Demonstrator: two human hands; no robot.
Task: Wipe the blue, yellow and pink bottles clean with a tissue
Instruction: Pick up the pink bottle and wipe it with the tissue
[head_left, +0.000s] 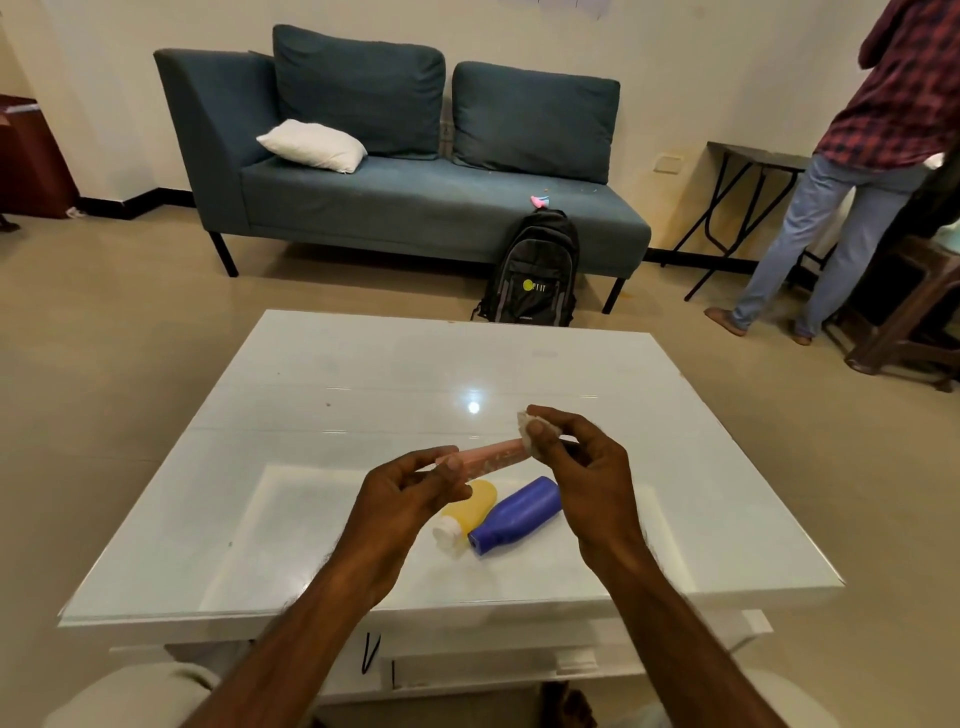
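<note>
My left hand (410, 493) grips the near end of the pink bottle (493, 455) and holds it level above the white table (311, 467). At the bottle's far end, my right hand (576, 467) pinches a small crumpled tissue (527, 431) against it. Below the hands, the yellow bottle (470, 506) with a white cap and the blue bottle (517, 514) lie side by side on the table, caps pointing toward me.
A teal sofa (415, 197) with a white pillow stands beyond the table. A black backpack (535, 270) leans against it. A person in a checked shirt (852, 171) stands at the right by a folding table and wooden stools.
</note>
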